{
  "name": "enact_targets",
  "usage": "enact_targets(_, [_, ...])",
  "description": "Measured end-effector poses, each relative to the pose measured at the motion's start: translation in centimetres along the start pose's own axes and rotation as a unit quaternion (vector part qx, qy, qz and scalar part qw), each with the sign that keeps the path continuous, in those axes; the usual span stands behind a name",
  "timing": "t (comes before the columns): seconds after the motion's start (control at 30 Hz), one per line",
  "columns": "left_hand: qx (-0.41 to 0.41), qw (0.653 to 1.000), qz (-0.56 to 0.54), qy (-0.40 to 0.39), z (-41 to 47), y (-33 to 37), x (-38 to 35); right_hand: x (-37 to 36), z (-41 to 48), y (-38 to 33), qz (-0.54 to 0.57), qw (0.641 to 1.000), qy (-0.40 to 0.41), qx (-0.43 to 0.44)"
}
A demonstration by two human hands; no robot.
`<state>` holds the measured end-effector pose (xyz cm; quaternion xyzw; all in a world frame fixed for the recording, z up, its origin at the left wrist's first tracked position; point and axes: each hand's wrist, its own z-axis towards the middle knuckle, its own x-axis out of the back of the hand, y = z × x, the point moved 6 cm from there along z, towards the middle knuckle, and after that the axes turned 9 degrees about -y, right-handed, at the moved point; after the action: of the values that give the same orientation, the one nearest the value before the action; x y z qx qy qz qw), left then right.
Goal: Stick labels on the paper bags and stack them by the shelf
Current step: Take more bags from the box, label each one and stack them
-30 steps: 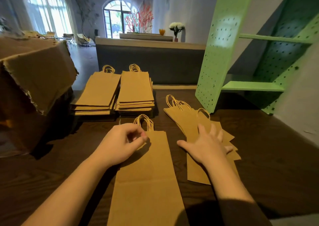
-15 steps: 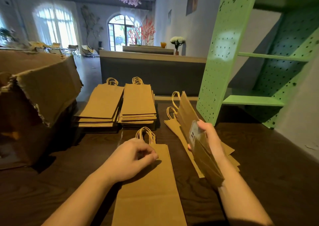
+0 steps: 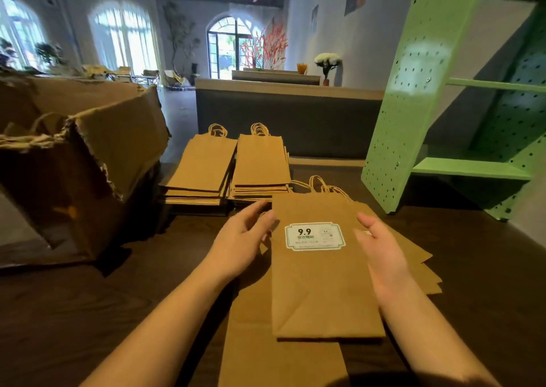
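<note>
A brown paper bag (image 3: 322, 292) with a white "9.9" label (image 3: 314, 236) faces up, held just above the table between my two hands. My left hand (image 3: 239, 245) touches its left edge with fingers stretched out. My right hand (image 3: 381, 253) grips its right edge, thumb on top. Under it lies a plain unlabelled bag (image 3: 266, 357), flat on the dark table (image 3: 88, 312). A fanned pile of bags (image 3: 413, 256) lies to the right, partly hidden by my right hand and the held bag. The green pegboard shelf (image 3: 413, 106) stands at the back right.
Two neat stacks of plain bags (image 3: 204, 165) (image 3: 260, 162) sit at the back centre. A torn cardboard box (image 3: 88, 150) fills the left side. A grey counter (image 3: 289, 120) runs behind the table.
My right hand lifted a bag off the fanned pile, turned it label-up and brought it over the plain bag. My left hand left the plain bag's handles and moved to the held bag's left edge.
</note>
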<state>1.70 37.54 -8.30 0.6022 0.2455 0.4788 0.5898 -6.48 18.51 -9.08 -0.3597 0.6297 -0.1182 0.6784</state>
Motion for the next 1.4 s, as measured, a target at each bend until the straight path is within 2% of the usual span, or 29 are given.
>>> enact_targets(0.03, [0.014, 0.998, -0.065, 0.013, 0.1, -0.2, 0.3, -0.6, 0.7, 0.1, -0.047, 0.999, -0.006, 0.024])
enact_targets(0.07, [0.029, 0.992, -0.121, 0.012, 0.1, -0.5, 0.5, -0.4, 1.0, 1.5, -0.014, 1.0, -0.003, -0.028])
enact_targets(0.1, [0.045, 0.985, -0.165, 0.004, 0.2, -0.6, 0.5, -0.2, 1.2, 1.7, -0.046, 0.999, -0.001, -0.023])
enact_targets(0.13, [0.059, 0.978, -0.199, -0.005, 0.1, -0.7, 0.5, -0.7, 1.0, 2.0, -0.066, 0.997, -0.027, -0.031])
enact_targets(0.2, [0.079, 0.967, -0.242, -0.01, 0.1, -0.8, 0.5, -1.4, 0.3, 2.1, -0.078, 0.996, -0.028, -0.037])
enact_targets(0.3, [0.107, 0.955, -0.277, -0.014, 0.0, -1.1, 0.5, -0.7, 0.1, 2.1, -0.088, 0.994, 0.046, -0.041])
enact_targets(0.43, [0.115, 0.961, -0.252, -0.014, 0.3, -2.2, 1.3, -0.8, -0.3, 0.8, -0.16, 0.978, 0.122, 0.051])
enact_targets(0.6, [0.105, 0.985, -0.132, -0.044, -0.4, -1.7, 1.5, -1.4, -0.5, 1.1, -0.328, 0.934, 0.135, 0.03])
enact_targets(0.67, [0.078, 0.996, 0.026, -0.028, -0.5, -1.3, 1.9, -1.1, -0.1, 1.1, -0.414, 0.9, 0.133, 0.017])
enact_targets(0.73, [0.049, 0.984, 0.174, -0.002, -0.5, -1.1, 2.2, -0.6, 0.1, 0.9, -0.48, 0.866, 0.138, 0.021])
enact_targets(0.83, [0.044, 0.979, 0.198, 0.014, -0.3, -1.3, 2.4, -0.3, 0.2, 0.7, -0.553, 0.823, 0.126, 0.039])
enact_targets(0.97, [0.035, 0.969, 0.244, 0.015, -0.2, -1.4, 2.2, 0.2, 0.6, 0.8, -0.685, 0.716, 0.118, 0.06])
enact_targets(1.07, [0.049, 0.957, 0.287, 0.008, 0.0, -2.1, 2.3, 0.6, 0.8, 1.3, -0.729, 0.676, 0.096, 0.044])
enact_targets(1.2, [0.061, 0.946, 0.317, 0.005, 0.3, -2.6, 2.3, 0.1, 1.4, 1.2, -0.778, 0.617, 0.11, 0.037])
enact_targets(1.27, [0.066, 0.943, 0.326, 0.003, 0.3, -2.6, 2.3, -0.1, 1.5, -0.6, -0.798, 0.583, 0.149, 0.037])
enact_targets(1.33, [0.059, 0.94, 0.336, 0.011, 0.3, -2.6, 2.3, 0.8, 1.1, -3.3, -0.799, 0.554, 0.231, 0.033])
enact_targets(1.37, [0.05, 0.939, 0.339, 0.02, 0.3, -2.4, 2.3, 1.7, 0.6, -4.7, -0.8, 0.528, 0.284, 0.026])
enact_targets(1.4, [0.039, 0.94, 0.338, 0.032, 0.2, -2.1, 2.2, 2.7, 0.0, -5.9, -0.807, 0.486, 0.337, 0.01])
